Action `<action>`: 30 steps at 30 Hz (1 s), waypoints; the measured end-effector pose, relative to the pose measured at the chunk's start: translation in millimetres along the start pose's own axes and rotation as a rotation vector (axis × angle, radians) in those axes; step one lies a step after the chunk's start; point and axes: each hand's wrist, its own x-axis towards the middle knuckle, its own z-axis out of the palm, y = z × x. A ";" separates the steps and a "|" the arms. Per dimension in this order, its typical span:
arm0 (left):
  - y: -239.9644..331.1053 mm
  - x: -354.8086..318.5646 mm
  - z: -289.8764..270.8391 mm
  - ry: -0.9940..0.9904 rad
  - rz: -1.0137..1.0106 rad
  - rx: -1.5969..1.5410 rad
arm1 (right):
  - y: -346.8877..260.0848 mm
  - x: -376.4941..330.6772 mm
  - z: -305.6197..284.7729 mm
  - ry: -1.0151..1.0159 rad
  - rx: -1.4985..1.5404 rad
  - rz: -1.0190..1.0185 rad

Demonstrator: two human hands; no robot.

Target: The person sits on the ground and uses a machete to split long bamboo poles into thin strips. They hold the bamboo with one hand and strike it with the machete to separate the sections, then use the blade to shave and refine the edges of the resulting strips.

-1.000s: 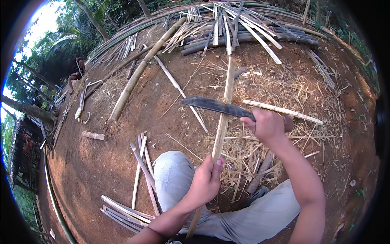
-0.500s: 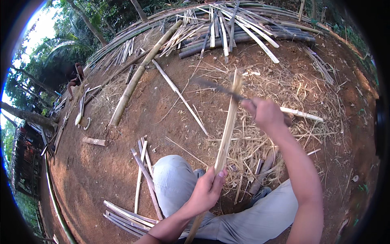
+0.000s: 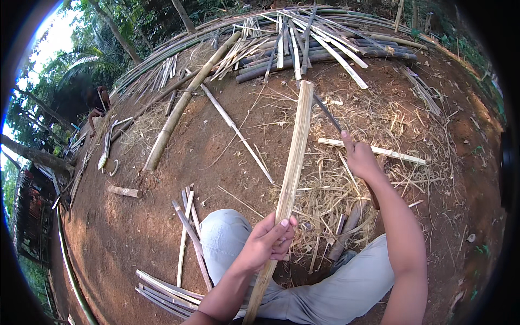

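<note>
My left hand is closed around a long split bamboo strip. The strip slants up and away from me, its pale, rough face toward me, its lower end passing between my legs. In my right hand is a knife with a long, dark, narrow blade, its brown handle running back below my wrist. My right forefinger or thumb points along the blade. The blade lies just right of the strip's far end; whether it touches the strip I cannot tell.
Curly bamboo shavings cover the ground at right, with a pale strip across them. Split strips lie by my left knee. A bamboo pole lies at left, a stack of poles at the back. Another person bends far left.
The blade, which crossed the strip, has moved to its right side. The bamboo strip has turned to show a broader face, and its far end has shifted slightly left and up.
</note>
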 end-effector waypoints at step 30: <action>-37.8 -57.1 -14.5 0.015 -0.207 0.030 | -68.9 -64.7 -3.1 -0.005 0.574 -0.153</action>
